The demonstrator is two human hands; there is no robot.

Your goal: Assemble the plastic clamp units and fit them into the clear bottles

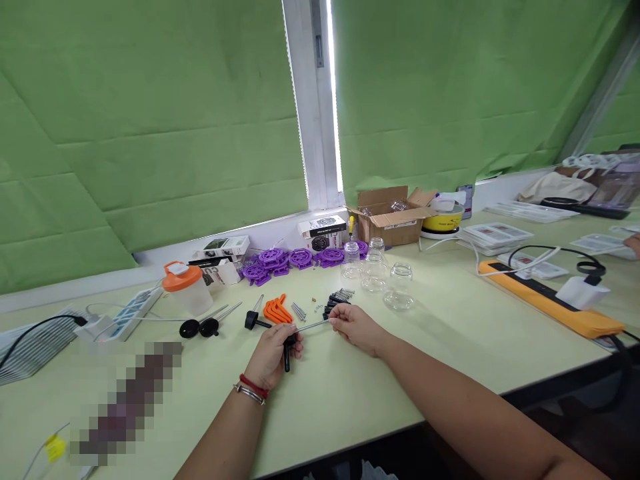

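My left hand (271, 355) is closed around a black plastic part, whose dark handle (287, 359) pokes out below the fingers. From this part a thin metal rod (314, 325) runs to the right. Its far end is between the thumb and fingers of my right hand (357, 328), which is pinched shut on it; the fingertips hide the tip. Just beyond the hands lie orange curved handles (277, 310), a few metal pins (299, 311), black tubular pieces (330, 303) and small springs (344, 293). A black part with a rod (251, 319) lies left of the orange handles.
Two black discs with rods (209, 327) and an orange-lidded shaker (187, 288) stand left. Purple plastic parts (273, 257) line the back, near glass jars (399, 288) and an open cardboard box (395, 227). An orange power strip (550, 300) lies right; another person's hand (634, 245) shows.
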